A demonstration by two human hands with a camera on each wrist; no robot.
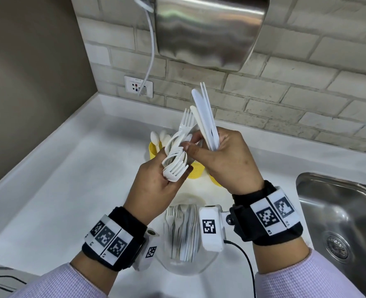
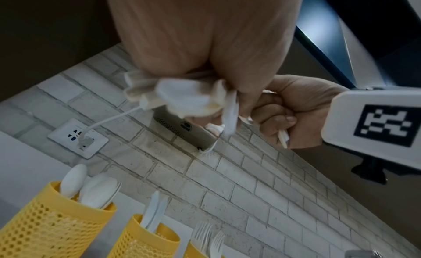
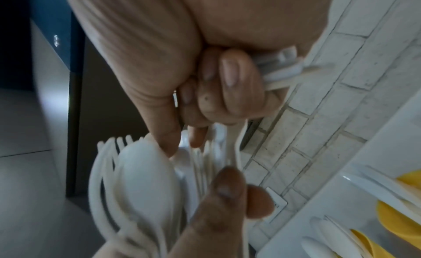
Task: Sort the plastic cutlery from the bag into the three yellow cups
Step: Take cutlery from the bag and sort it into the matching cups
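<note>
Hands: both raised above the white countertop (image 1: pixel 74 168), close together in front of the grey brick-tile wall (image 1: pixel 285 82)
Left hand (image 1: pixel 156 181): fingers curled round a mixed bundle of white plastic forks and spoons (image 1: pixel 176 160), lying across the palm, one fork pointing up
Right hand (image 1: pixel 225 160): closed round a bunch of white plastic knives (image 1: pixel 203 112) that stand upright from the fist; thumb and forefinger reach over to the left hand's bundle
Yellow perforated cups (image 2: pixel 50 224): three in a row by the wall (spoons in one, knives in the middle one, forks in the third)
Clear plastic bag (image 1: pixel 186 265): flat on the counter below the wrists, with white cutlery inside
Steel sink (image 1: pixel 339 222): to the right
</note>
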